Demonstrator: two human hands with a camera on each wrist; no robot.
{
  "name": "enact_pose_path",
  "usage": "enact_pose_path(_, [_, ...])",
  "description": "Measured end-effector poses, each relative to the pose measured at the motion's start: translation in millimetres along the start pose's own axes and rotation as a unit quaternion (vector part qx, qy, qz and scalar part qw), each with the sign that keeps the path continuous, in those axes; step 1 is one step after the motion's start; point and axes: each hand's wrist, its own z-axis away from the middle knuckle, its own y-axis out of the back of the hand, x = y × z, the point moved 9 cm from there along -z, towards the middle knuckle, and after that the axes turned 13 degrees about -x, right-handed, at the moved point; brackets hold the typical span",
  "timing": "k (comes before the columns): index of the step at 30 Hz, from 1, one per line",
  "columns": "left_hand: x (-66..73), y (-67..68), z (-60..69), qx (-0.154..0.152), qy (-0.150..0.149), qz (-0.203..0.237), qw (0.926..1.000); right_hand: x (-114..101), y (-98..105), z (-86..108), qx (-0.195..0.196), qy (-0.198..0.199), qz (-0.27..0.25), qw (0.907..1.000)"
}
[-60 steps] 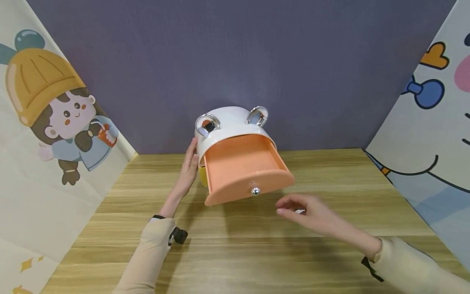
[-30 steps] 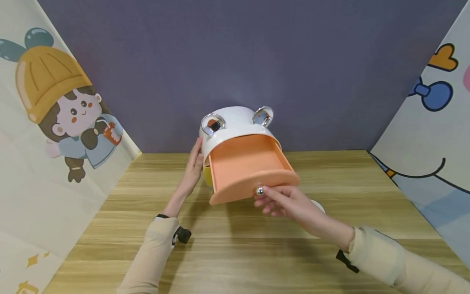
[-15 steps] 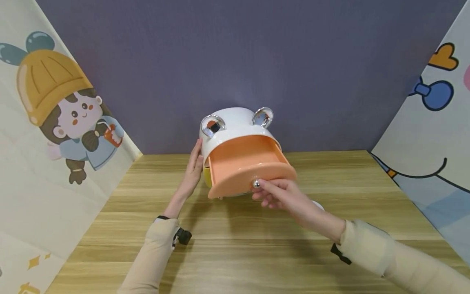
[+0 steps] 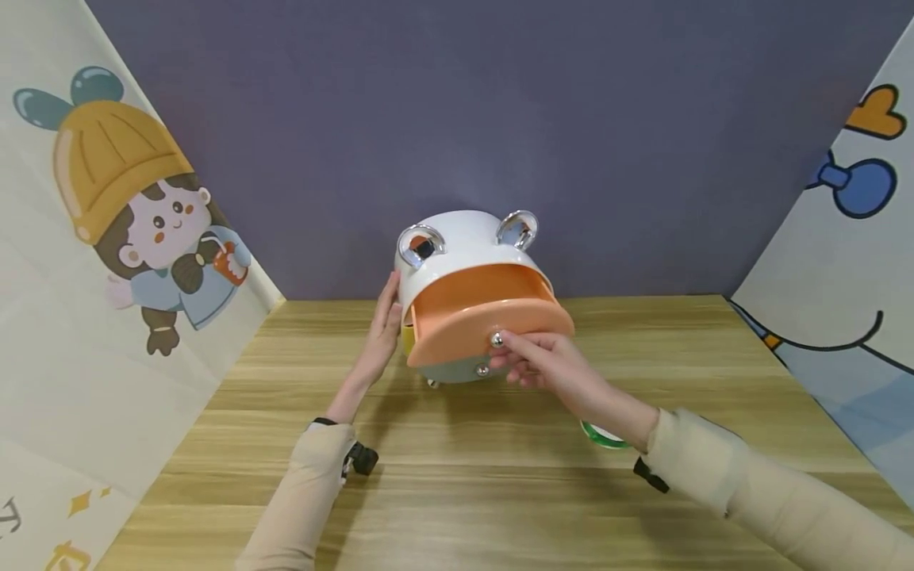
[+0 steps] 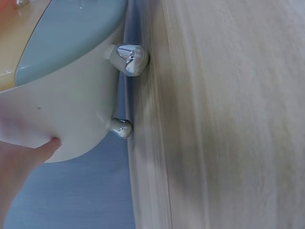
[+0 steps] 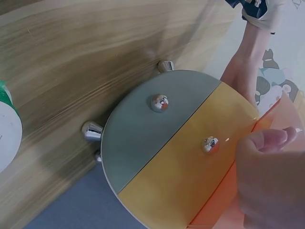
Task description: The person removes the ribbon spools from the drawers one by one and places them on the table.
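A small rounded white storage cabinet (image 4: 467, 238) with two chrome ears stands at the back of the wooden table. Its top orange drawer (image 4: 457, 333) is partly pulled out, and the visible part of the inside holds nothing. My right hand (image 4: 560, 371) pinches that drawer's silver knob (image 4: 497, 339) between thumb and finger. Flat against the cabinet's left side rests my left hand (image 4: 378, 341), its fingers fairly straight. In the right wrist view, the yellow drawer (image 6: 186, 157) and grey-green drawer (image 6: 147, 119) are closed, each with a chrome knob.
A round white thing with a green rim (image 4: 603, 434) lies on the table (image 4: 457, 492), partly hidden under my right wrist. Chrome feet (image 5: 131, 59) lift the cabinet off the tabletop. A dark wall (image 4: 471, 119) rises just behind it, and printed panels stand at both sides.
My right hand came in from the right, took the knob and pushed the orange drawer partway into the cabinet. The lower drawer's knob now shows. My left hand stays on the cabinet's side.
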Motion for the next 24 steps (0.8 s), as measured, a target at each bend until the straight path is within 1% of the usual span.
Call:
enact_pose_path(5, [-0.9,0.2,0.6,0.001,0.004,0.001,1.0,-1,2,-7.2,0.001,0.001,-0.005,1.0])
enact_pose_path(12, [-2.2,-1.6,1.2,-0.007,0.012,0.0,0.9999,-3,6,-16.0,0.012,0.008,-0.009,0.9999])
enact_pose_path(14, [-3.4,-1.7,1.0,-0.007,0.017,-0.001,0.9998,-4,8,-18.5,0.013,0.009,-0.013,0.9998])
enact_pose_path(15, [-7.8,-1.0,0.0,-0.005,0.017,-0.005,0.9998,-3,8,-19.9,0.014,0.008,-0.014,0.9998])
enact_pose_path(18, [-9.1,-0.4,-0.7,-0.002,0.015,-0.008,0.9998,-5,10,-24.3,0.014,0.01,-0.012,0.9998])
enact_pose_path(21, [-7.8,0.2,-0.6,0.002,0.01,-0.015,0.9998,-7,10,-27.8,0.012,0.009,-0.01,0.9998])
enact_pose_path(22, [-3.3,-0.4,0.5,0.0,0.011,-0.015,0.9998,-8,10,-28.7,0.012,0.01,-0.01,0.9998])
enact_pose_path(24, [-2.2,-0.3,1.1,0.0,0.011,-0.017,0.9998,-9,10,-30.6,0.01,0.009,-0.008,0.9999])
